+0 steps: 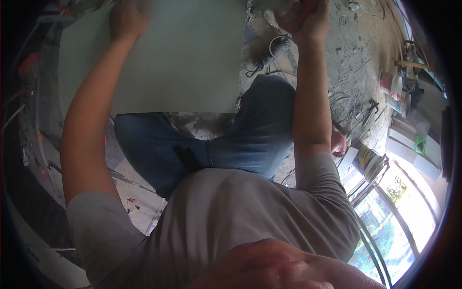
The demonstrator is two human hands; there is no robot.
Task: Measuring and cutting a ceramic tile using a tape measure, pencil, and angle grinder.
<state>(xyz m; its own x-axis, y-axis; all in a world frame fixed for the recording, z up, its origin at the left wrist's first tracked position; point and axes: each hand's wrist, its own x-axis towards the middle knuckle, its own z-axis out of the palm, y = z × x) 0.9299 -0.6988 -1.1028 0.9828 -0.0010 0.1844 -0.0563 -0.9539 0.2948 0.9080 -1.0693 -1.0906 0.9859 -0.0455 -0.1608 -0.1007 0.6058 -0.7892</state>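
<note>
A large flat pale grey-green board (183,62) lies in front of me, its near edge over my knees. My left hand (129,18) is on the left part of this board; its fingers are smeared and run into the top edge of the view. To the right of the board, my right hand (308,19) is raised with curled fingers round something greyish and blurred that I cannot make out. A dark tool with a cable (272,50) lies below that hand, next to the board's right edge.
Loose cables (341,103) run over the rough, dusty floor (353,53) on my right. Farther right stand a white and red bucket (391,84), a yellow-labelled bucket (369,163) and pale slabs (409,149) with a green scrap on them. Debris litters the left side.
</note>
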